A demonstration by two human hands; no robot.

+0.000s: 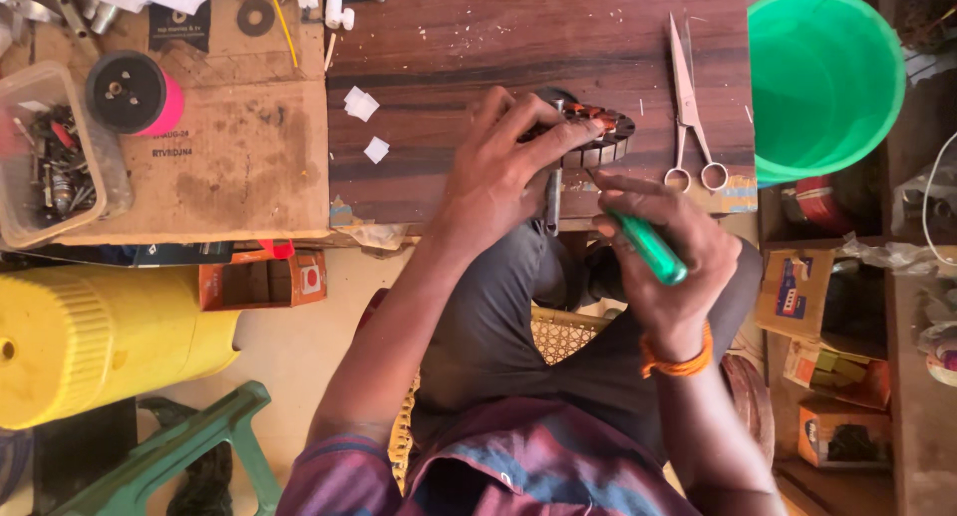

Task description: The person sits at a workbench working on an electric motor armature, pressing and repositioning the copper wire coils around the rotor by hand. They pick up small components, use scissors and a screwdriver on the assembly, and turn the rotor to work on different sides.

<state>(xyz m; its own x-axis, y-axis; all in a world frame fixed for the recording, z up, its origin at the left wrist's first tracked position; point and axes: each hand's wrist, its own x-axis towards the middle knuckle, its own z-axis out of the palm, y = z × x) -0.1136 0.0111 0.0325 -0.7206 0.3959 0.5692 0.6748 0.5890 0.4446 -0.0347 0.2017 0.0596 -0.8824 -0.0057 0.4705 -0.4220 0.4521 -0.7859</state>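
Right hand (658,242) pinched a green screwdriver (648,245), tip aimed up-left at the motor core (598,137). Left hand (503,167) pressed closed on the core, just beside.

A cluttered workshop corner in warm daylight.

A dark wood-grain tabletop (478,37) stood beside a stained cardboard sheet (229,167). Below lay a pale floor (299,346) with a yellow plastic drum (90,342) and a green stool (169,446); a green bucket (822,77) sat at the right, near cardboard boxes (793,292).
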